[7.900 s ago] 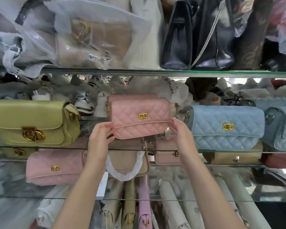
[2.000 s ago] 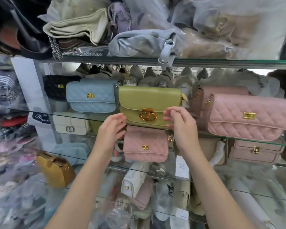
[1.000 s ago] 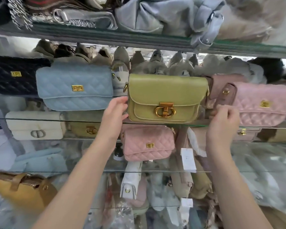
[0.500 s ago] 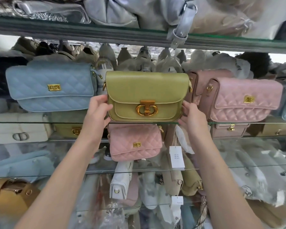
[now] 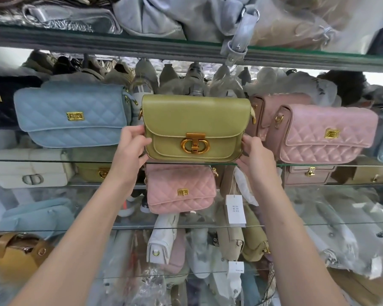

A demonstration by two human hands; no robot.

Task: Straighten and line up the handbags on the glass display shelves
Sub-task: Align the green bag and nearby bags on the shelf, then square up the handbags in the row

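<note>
An olive-green handbag (image 5: 195,120) with a gold clasp stands upright on the middle glass shelf (image 5: 53,161), facing me. My left hand (image 5: 132,149) grips its lower left end and my right hand (image 5: 255,155) grips its lower right end. A quilted light-blue handbag (image 5: 71,113) stands to its left. A quilted pink handbag (image 5: 325,133) stands to its right, turned slightly, with a second pink bag (image 5: 272,111) behind it. A black quilted bag (image 5: 0,100) shows at the far left edge.
Below, a small pink quilted bag (image 5: 181,188), a white bag (image 5: 27,168) and paper price tags (image 5: 236,208) fill the lower shelves. The top shelf (image 5: 186,51) holds grey bags with a strap (image 5: 239,40) hanging over its edge. A mustard bag (image 5: 11,255) sits lower left.
Both hands have closed in on the ends of the olive-green bag; the right hand came back from the pink bag. The green bag now stands square between its neighbours.
</note>
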